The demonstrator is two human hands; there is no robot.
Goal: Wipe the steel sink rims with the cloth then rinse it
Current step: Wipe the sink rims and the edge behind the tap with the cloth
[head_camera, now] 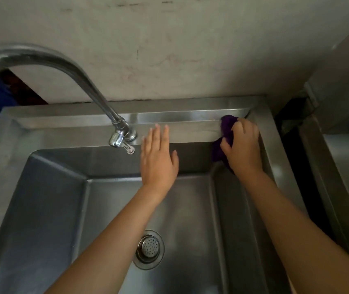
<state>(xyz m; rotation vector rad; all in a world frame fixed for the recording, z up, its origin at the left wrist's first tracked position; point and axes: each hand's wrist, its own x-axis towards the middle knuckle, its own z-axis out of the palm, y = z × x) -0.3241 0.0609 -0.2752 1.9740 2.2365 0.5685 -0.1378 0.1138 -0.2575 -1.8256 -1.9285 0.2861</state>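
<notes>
A steel sink fills the view, its back rim (192, 129) running below the wall. My right hand (243, 145) grips a purple cloth (227, 124) and presses it on the back right corner of the rim; part of the cloth hangs over the basin's edge. My left hand (158, 158) hovers flat with fingers spread over the back rim, just right of the tap base, and holds nothing.
A curved steel tap (63, 62) arches from its base (124, 134) on the back rim toward the left. A strainer drain (149, 248) sits in the basin floor. A dark gap (296, 158) and another steel surface lie to the right.
</notes>
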